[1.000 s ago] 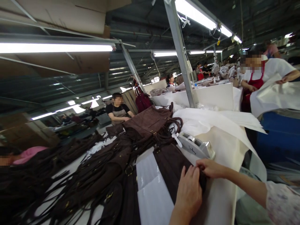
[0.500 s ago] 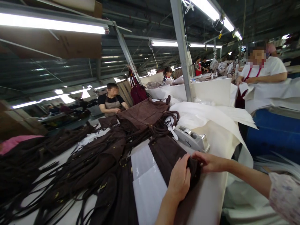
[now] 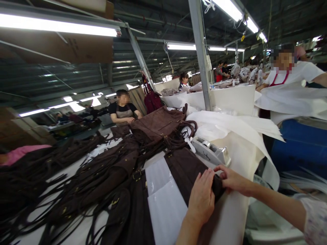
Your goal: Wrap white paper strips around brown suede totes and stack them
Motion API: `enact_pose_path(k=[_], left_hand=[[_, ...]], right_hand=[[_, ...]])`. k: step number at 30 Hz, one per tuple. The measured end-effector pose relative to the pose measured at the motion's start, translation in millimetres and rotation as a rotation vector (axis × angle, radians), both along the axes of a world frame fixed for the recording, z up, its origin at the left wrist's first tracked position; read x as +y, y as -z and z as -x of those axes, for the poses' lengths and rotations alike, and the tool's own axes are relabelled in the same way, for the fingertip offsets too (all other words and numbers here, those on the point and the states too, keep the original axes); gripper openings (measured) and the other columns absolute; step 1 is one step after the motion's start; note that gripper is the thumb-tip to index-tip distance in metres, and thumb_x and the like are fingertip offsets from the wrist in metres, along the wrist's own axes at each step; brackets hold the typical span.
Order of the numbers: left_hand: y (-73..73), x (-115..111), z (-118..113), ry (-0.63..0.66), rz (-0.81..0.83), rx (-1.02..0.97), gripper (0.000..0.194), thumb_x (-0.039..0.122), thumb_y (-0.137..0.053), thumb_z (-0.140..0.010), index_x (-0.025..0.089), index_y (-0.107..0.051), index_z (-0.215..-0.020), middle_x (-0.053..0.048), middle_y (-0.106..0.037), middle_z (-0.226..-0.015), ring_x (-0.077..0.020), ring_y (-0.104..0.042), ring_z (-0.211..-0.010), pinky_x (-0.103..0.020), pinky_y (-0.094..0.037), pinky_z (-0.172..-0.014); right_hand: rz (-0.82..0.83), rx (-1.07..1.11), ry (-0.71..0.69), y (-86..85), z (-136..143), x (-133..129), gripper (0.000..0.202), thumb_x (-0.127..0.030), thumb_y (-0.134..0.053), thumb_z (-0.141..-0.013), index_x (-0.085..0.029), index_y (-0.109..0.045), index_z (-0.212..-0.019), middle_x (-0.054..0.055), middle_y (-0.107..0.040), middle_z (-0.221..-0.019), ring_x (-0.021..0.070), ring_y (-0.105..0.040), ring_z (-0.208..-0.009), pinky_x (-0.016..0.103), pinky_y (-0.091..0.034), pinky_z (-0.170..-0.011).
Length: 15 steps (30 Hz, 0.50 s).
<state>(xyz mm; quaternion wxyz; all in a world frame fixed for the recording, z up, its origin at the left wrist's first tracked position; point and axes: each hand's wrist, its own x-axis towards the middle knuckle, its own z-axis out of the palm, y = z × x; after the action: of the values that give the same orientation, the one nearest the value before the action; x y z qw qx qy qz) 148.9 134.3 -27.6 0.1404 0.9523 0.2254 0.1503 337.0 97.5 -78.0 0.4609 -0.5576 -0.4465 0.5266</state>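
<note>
A dark brown suede bag panel (image 3: 186, 170), long, flat and matte, lies on the white worktable (image 3: 230, 217) and runs away from the person toward a heap of the same material. Its near end is folded into a thick dark edge, and that edge sits between the two hands. The left hand (image 3: 201, 199) lies palm-down on the fold, fingers spread flat and pressing, not curled around it. The right hand (image 3: 231, 178) pinches the folded corner from the side, thumb and fingers closed on the suede.

Just left of the hands a glossy white plastic sheet (image 3: 163, 200) lies beside the panel. Beyond them stands a grey tape dispenser (image 3: 211, 151), with white non-woven fabric (image 3: 230, 127) draped behind it. Further off, brown suede bags with tangled straps (image 3: 107, 166) cover the table.
</note>
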Motion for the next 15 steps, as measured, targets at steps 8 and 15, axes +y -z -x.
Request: enact_pose_path(k=[8,15], left_hand=[[3.4,-16.8,-13.0,-0.017,-0.105,0.102,0.061,0.017,-0.042,-0.085,0.013,-0.031,-0.145,-0.011,-0.033,-0.150,-0.0266,-0.027,-0.139,-0.046,-0.017,-0.118],[29.5,-28.6,-15.3,-0.095,-0.294,0.085,0.047,0.025,-0.036,-0.095,0.017,-0.037,-0.142,-0.008,-0.053,-0.134,-0.0235,-0.045,-0.124,-0.039,-0.034,-0.108]], right_hand=[[-0.154,-0.544,-0.057,4.4,-23.0,5.4,0.018,-0.016,-0.050,-0.073,-0.019,-0.052,-0.091,-0.007,-0.052,-0.051,0.0117,-0.050,-0.047,0.022,-0.039,-0.048],[-0.565,-0.756,0.030,-74.0,28.2,10.7,0.043,-0.022,-0.034,-0.093,-0.025,-0.049,-0.134,0.006,-0.050,-0.138,0.0227,-0.048,-0.126,0.040,-0.038,-0.106]])
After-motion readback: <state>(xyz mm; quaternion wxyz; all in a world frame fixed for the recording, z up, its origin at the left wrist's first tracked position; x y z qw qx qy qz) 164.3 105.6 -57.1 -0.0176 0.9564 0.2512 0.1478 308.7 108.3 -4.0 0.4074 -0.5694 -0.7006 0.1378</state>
